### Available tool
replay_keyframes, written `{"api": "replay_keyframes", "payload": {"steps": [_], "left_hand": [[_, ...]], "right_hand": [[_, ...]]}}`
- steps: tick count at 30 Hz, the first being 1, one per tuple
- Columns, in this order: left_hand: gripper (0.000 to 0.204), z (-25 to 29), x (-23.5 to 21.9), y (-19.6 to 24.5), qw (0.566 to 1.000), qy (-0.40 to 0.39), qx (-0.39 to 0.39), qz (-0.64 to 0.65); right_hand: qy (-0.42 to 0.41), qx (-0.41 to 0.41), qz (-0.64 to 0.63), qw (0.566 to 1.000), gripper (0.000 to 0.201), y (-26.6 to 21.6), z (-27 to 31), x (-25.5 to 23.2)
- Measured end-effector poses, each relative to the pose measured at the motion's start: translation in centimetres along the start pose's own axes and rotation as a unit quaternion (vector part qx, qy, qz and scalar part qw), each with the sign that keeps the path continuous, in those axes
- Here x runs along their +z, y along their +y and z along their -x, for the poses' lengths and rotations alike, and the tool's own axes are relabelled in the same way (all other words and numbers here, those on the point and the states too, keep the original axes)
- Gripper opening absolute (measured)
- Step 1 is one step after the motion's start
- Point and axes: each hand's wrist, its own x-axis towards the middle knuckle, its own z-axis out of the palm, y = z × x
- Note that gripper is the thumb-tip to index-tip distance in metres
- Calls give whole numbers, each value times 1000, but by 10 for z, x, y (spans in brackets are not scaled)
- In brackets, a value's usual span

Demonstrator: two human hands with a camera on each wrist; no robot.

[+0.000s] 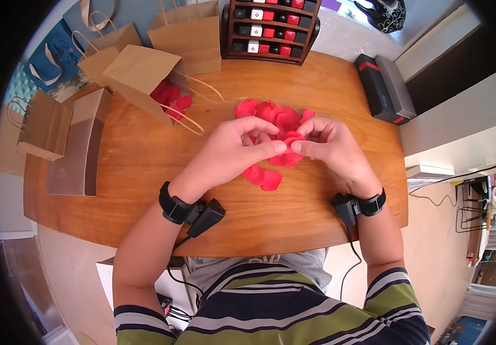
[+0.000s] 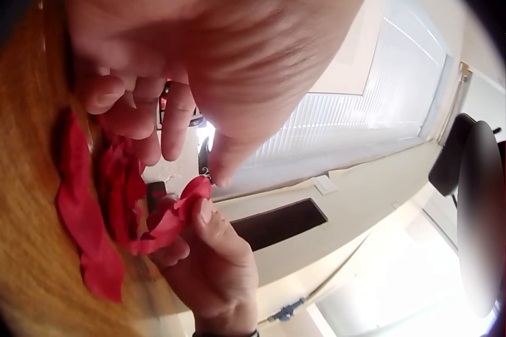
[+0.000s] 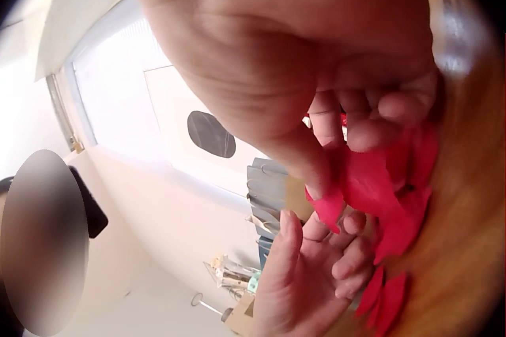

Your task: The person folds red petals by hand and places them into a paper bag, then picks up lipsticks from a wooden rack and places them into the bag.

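Note:
Red artificial flower petals [image 1: 287, 119] lie in a loose heap on the wooden table, with a few [image 1: 270, 180] nearer its front edge. Over the heap, my right hand [image 1: 335, 144] pinches a petal [image 2: 195, 189] between thumb and fingers; its curled fingers come close over other petals. My left hand [image 1: 222, 152] faces it from the other side. Its thumb points at the pinched petal, and a gap shows between that thumb and the loosely bent fingers [image 3: 348, 270]. More petals [image 1: 173, 99] show in the mouth of a brown paper bag [image 1: 138, 75] lying on its side.
Other paper bags [image 1: 190, 37] stand at the back left. A flat brown box [image 1: 75, 155] lies by the left edge. At the back is a dark wooden rack [image 1: 268, 46] with rows of small blocks; black and grey boxes [image 1: 377, 89] lie at the right.

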Motion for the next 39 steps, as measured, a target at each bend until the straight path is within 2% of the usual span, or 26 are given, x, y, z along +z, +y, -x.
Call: {"api": "replay_keyframes", "payload": {"steps": [4,8,13,20,26,29,32,35,39], "left_hand": [[32,3,3,3,999,-37,20,12],[25,-1,6,-9,999,-19,10,48],[18,-2,6,-14,999,19,22,38],[18,0,6,-6,997,19,-23,71],[19,0,6,-5,996,27,-33,83],[20,1,5,-5,995,26,-36,89],[20,2,3,-4,995,18,-37,89],[21,3,3,-3,994,3,-46,104],[22,4,6,-1,988,-12,-59,143]], "right_hand": [[-29,16,-9,999,13,-2,2,5],[-38,23,-9,999,16,2,2,10],[-16,18,-21,1000,20,-1,3,9],[37,-10,16,999,16,2,2,0],[103,-67,21,992,13,3,1,-1],[92,-124,1,988,12,1,3,5],[70,-211,88,971,12,8,3,9],[52,-201,154,966,12,5,6,17],[42,-192,162,967,12,3,7,20]]}}
